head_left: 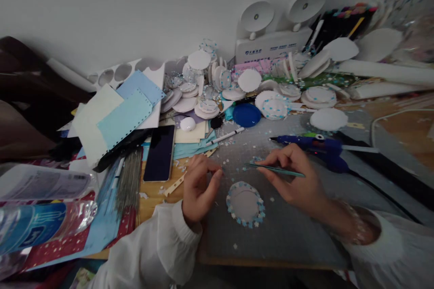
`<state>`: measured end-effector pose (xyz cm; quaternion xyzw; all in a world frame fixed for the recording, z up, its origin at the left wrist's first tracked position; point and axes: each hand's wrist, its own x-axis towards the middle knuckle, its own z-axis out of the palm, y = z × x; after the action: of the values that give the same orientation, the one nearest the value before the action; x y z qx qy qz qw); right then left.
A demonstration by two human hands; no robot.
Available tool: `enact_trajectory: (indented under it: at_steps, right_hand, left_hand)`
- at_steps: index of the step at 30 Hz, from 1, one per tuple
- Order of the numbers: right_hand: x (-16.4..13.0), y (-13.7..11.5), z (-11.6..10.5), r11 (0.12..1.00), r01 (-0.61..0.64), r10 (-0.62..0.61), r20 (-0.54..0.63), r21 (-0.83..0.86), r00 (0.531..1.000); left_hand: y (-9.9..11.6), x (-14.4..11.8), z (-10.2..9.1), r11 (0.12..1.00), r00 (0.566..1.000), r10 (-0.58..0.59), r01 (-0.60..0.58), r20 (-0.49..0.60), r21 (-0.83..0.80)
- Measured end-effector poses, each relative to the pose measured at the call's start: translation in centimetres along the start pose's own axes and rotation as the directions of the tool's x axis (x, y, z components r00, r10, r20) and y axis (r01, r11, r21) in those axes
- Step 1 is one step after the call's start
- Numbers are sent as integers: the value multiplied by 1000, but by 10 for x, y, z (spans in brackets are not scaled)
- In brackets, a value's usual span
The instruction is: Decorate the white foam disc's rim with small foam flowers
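Tweezers [285, 171], teal and slim, lie between the thumb and fingers of my right hand [296, 180]. Their tips point left, just above the cutting mat. My left hand [200, 185] is curled at the mat's left side, thumb and forefinger pinched; whatever may be between them is too small to make out. Between and below both hands lies a round white disc [244, 205], its rim ringed with small blue and white star or flower shapes. More tiny pieces are scattered on the grey cutting mat [291, 239] around it.
A blue glue gun [322, 149] with its cord lies beyond my right hand. A phone [159, 153], paper sheets [125, 115], wire stems [129, 185] and plastic bottles [44, 221] are at left. Decorated discs [274, 104] pile up along the back, before a twin-headed lamp [267, 45].
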<state>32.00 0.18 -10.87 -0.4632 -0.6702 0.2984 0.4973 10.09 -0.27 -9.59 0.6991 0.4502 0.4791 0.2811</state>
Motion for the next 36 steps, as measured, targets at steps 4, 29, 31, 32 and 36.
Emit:
enact_trajectory:
  at_steps: [4,29,31,32,36]
  right_hand:
    - [0,-7,-3,981,5,4,-46,194,999]
    - [-8,-23,-5,894,-103,79,73,436,994]
    - [-10,-22,-4,893,-118,93,79,434,993]
    - [-10,-22,-4,894,-121,95,81,432,992]
    - [-11,-21,-4,898,-118,87,91,425,992]
  left_hand:
    - [0,0,1,1000,1000,-10,10,17,-3]
    - [6,-1,3,983,974,99,-64,202,-173]
    - [6,-1,3,984,970,108,-72,217,-164]
    - [5,-1,3,984,969,111,-76,223,-159]
    - [6,-1,2,986,966,106,-72,237,-148]
